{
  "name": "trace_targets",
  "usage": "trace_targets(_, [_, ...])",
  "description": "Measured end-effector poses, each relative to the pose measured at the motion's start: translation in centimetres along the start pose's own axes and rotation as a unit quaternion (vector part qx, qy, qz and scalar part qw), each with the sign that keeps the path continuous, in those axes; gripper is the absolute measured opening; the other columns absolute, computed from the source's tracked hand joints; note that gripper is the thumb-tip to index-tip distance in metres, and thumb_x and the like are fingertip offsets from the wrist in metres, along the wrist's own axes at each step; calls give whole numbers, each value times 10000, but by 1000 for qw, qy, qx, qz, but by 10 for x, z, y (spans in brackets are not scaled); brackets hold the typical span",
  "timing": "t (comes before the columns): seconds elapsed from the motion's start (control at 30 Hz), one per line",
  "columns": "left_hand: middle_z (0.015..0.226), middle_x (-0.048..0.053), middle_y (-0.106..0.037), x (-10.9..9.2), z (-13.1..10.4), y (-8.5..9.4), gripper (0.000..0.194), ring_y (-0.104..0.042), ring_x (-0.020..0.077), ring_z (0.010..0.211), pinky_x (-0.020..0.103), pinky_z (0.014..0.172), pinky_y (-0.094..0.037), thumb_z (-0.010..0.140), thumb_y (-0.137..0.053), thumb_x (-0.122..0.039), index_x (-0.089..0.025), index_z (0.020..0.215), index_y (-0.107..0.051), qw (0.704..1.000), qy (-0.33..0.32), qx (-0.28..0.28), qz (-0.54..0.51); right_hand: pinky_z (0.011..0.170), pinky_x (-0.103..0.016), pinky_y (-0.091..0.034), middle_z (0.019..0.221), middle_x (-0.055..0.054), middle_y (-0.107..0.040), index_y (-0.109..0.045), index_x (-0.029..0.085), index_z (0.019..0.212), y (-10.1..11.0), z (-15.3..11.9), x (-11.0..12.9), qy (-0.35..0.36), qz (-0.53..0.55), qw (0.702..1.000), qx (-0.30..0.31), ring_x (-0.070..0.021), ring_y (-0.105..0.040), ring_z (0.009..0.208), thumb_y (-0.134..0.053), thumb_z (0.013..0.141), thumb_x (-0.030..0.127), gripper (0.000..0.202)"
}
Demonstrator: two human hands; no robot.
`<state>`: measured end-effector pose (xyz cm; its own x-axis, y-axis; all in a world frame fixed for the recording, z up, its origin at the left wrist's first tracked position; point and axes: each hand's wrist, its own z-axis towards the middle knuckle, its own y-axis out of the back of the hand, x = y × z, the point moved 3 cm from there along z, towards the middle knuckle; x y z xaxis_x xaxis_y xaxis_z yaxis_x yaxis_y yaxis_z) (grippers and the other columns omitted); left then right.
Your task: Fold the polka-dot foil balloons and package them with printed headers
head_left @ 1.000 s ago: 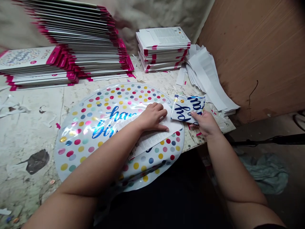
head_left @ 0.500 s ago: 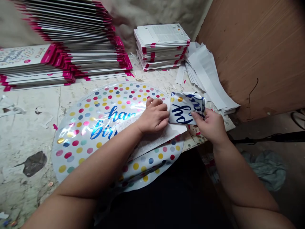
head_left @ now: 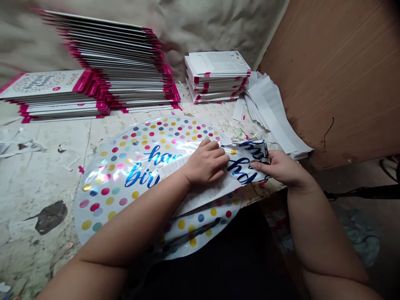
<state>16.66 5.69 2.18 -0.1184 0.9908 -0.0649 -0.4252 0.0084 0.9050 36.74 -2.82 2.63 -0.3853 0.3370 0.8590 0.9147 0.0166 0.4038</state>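
A flat foil balloon (head_left: 108, 202) with coloured dots and blue lettering lies spread on the table. Across it rests a white printed paper envelope (head_left: 200, 200), set at a slant. My left hand (head_left: 208, 161) is on the envelope, its fingers curled and closed over the right part. A folded foil balloon (head_left: 246, 160) with dark blue lettering is pinched between the thumb and fingers of my right hand (head_left: 283, 167). The folded foil's left end meets the envelope beside my left fingers; whether it is inside or on top I cannot tell.
Behind the balloon stand a tall leaning stack of pink-edged envelopes (head_left: 125, 71), a lower stack (head_left: 62, 89) to its left and another stack (head_left: 217, 77) to its right. Loose white paper strips (head_left: 275, 112) lie by the brown board (head_left: 331, 75). The table edge is close on the right.
The folded foil now overlaps the envelope's right end more and looks wider open, more of its lettering showing. My right hand still pinches it. The whole view has shifted slightly upward.
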Motion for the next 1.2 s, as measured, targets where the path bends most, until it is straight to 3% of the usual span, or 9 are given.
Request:
trace_targets(0.17, [754,60,-577,-1,1,-1,200,-417,218,745,398,705,-295,782,-397,-339,-191,756,-529,1000,-9,9,-16,551,-289,-511,679,-20,-681,-675,171,748,-13,1,11,-1,-29,998,-51,-208,-627,637,-741,619,390,263])
trace_targets(0.37, [723,59,-569,0,1,-1,207,-410,217,736,404,697,-292,778,-387,-327,-188,698,-519,1000,9,-7,-14,574,-309,-535,732,-29,-685,-621,201,825,-31,11,4,2,178,976,-125,-193,-636,627,-668,693,454,289])
trace_targets(0.53, [753,66,-556,-1,1,1,208,-416,229,769,416,726,-288,776,-382,-335,-190,730,-522,1000,12,-1,-1,659,-277,-508,866,-42,-670,-643,184,840,-37,16,17,102,31,988,-112,-195,-618,778,-621,738,433,269])
trace_targets(0.77, [751,63,-531,0,-1,5,208,-415,236,780,416,736,-280,790,-374,-354,-194,743,-499,1000,11,-13,14,665,-297,-489,823,-34,-652,-638,183,869,-44,22,26,101,13,991,-86,-195,-594,763,-549,771,446,295])
trace_targets(0.93, [811,67,-542,-7,2,9,201,-413,240,808,414,755,-290,794,-379,-358,-196,790,-497,1000,-6,-4,21,727,-281,-457,748,-28,-582,-537,182,533,-42,25,43,188,-41,973,-126,-168,-559,770,-584,747,365,285])
trace_targets(1.0, [824,68,-548,-7,3,17,202,-415,240,810,412,759,-299,797,-380,-359,-198,804,-501,999,-4,-8,31,739,-283,-457,744,-27,-589,-549,180,542,-38,22,53,203,-45,973,-97,-163,-563,765,-598,747,369,283])
trace_targets(1.07, [808,70,-546,-5,4,34,192,-417,242,802,419,768,-307,795,-384,-351,-199,788,-502,997,27,-29,65,777,-299,-469,864,-36,-633,-635,194,770,-36,13,63,212,41,973,-85,-173,-585,835,-609,753,394,202])
trace_targets(1.13, [772,70,-535,-3,5,59,176,-423,249,798,430,774,-317,796,-386,-332,-203,769,-502,989,66,-70,108,858,-344,-469,1062,-54,-631,-597,227,1061,-41,2,73,227,133,963,-58,-212,-574,998,-677,701,401,408])
trace_targets(1.2, [798,70,-543,-6,4,85,146,-443,256,835,436,791,-329,802,-397,-299,-210,807,-513,979,87,-120,139,933,-395,-445,1158,-60,-609,-555,243,1160,-52,-6,82,250,172,952,-46,-253,-527,1117,-735,646,376,560])
